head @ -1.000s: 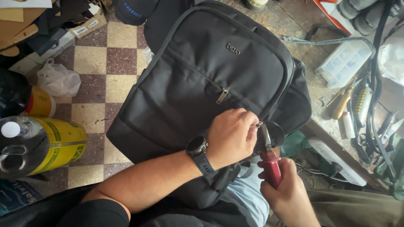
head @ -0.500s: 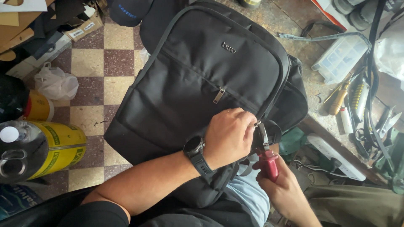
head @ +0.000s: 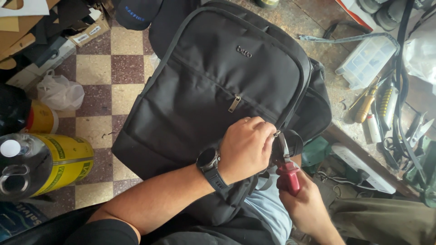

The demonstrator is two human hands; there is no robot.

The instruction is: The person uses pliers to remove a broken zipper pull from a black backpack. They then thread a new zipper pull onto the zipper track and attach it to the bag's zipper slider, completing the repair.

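a black backpack [head: 218, 86] lies across the person's lap, its front panel facing up and its top end reaching out over the checkered floor [head: 93, 68]. the left hand [head: 247, 147], with a dark wristwatch [head: 210, 161] on the wrist, is closed over the backpack's right edge, fingers curled tight around the seam where a small metal ring or zipper part [head: 275, 133] shows. the right hand [head: 306, 206] comes up from below and is clamped around the red handles of a pair of pliers [head: 286, 165]; the pliers' metal nose points up and meets that small metal part just beside the left hand's fingers, though whether the nose actually bites on it is hard to make out. the two hands sit close together at the backpack's edge. a silver zipper pull [head: 234, 103] hangs on the front pocket, well apart from the hands. to the right, a worn tabletop [head: 318, 22] carries a clear plastic compartment box [head: 367, 61], a wooden-handled screwdriver [head: 364, 108] and other tools. on the floor at left stand a yellow-labelled can [head: 45, 165] and a white plastic bag [head: 60, 93].
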